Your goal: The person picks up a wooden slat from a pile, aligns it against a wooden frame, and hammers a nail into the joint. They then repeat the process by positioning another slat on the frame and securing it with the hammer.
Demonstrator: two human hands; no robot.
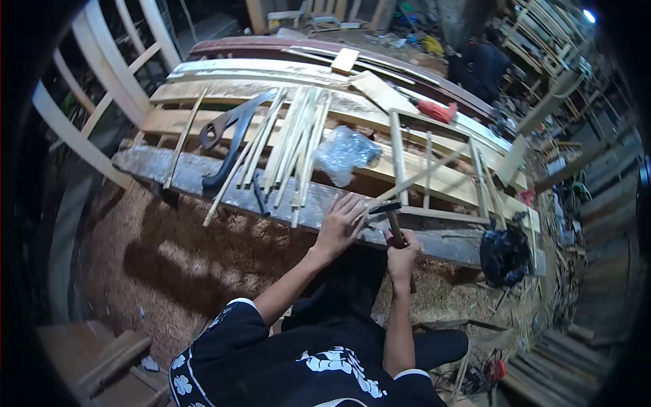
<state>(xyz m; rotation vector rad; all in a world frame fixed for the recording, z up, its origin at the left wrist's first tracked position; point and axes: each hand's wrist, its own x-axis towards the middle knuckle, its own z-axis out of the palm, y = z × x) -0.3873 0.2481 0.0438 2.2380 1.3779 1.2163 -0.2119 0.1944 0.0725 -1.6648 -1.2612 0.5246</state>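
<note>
My right hand [403, 252] is wrapped round the wooden handle of a hammer [385, 207], whose dark head lies close to the fingers of my left hand. My left hand [342, 220] rests at the front edge of the workbench [441, 245], beside the near end of a thin wooden strip [420, 175]. Its fingers are bent together there, and what they press or hold is too small to make out. Left of it lie several narrow wooden sticks [293, 139] and a handsaw [237, 132]. Clear plastic wrap [344, 154] sits just beyond my left hand.
A black plastic bag [505, 256] hangs at the bench's right front. A red-handled tool [437, 110] and a wood block [345, 61] lie farther back. Wooden frames [102, 61] stand at the left. A dark-clothed person [483, 68] is at the back right.
</note>
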